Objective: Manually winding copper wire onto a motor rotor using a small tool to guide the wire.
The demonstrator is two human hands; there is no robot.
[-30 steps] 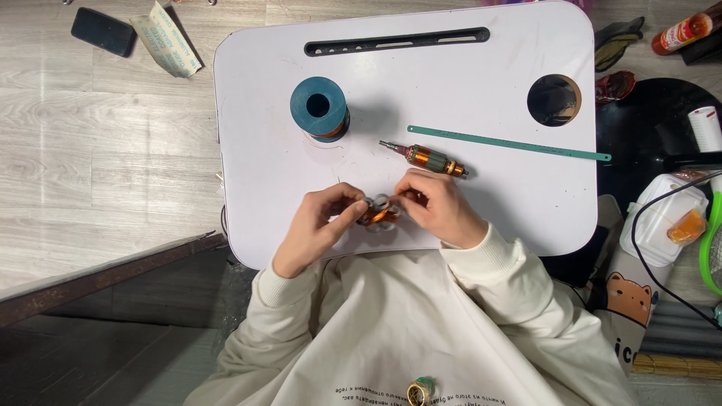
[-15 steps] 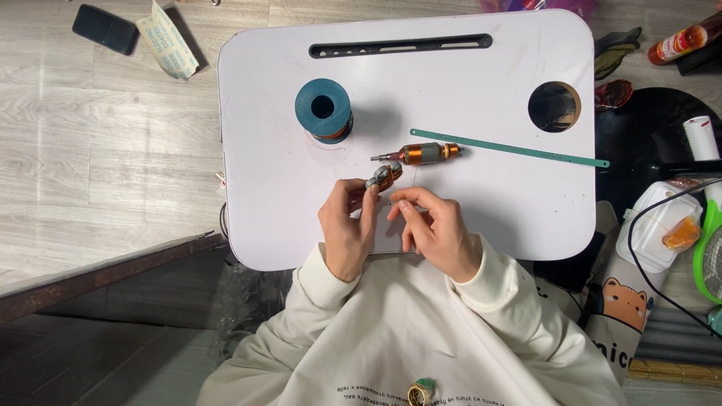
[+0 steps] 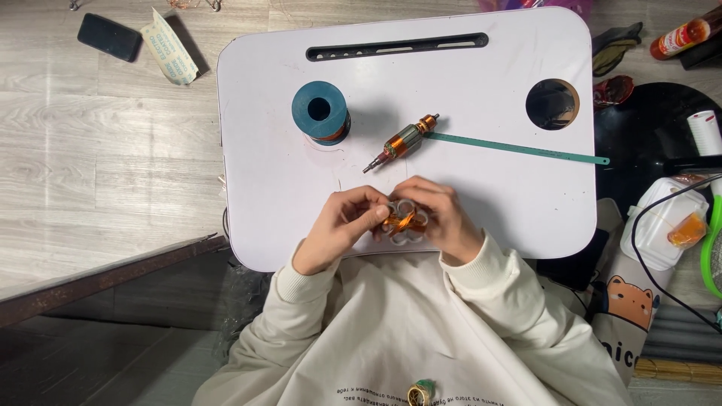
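Note:
Both my hands meet over the near edge of a white lap table (image 3: 263, 113). Between them is a small round metal core wound with copper wire (image 3: 404, 223), seen end-on. My left hand (image 3: 342, 225) pinches it from the left and my right hand (image 3: 440, 218) cups it from the right. A second copper-wound rotor with a shaft (image 3: 398, 141) lies on the table just beyond my hands. A blue spool of copper wire (image 3: 320, 111) stands upright further back to the left.
A thin green blade (image 3: 519, 147) lies across the table to the right of the rotor. The table has a round cup hole (image 3: 553, 104) and a slot at the back. A phone (image 3: 110, 36) lies on the floor at left; clutter and cables sit at right.
My hands have come back together at the table's near edge, and the wound core has turned end-on. The loose rotor has rotated from lying level to lying diagonally.

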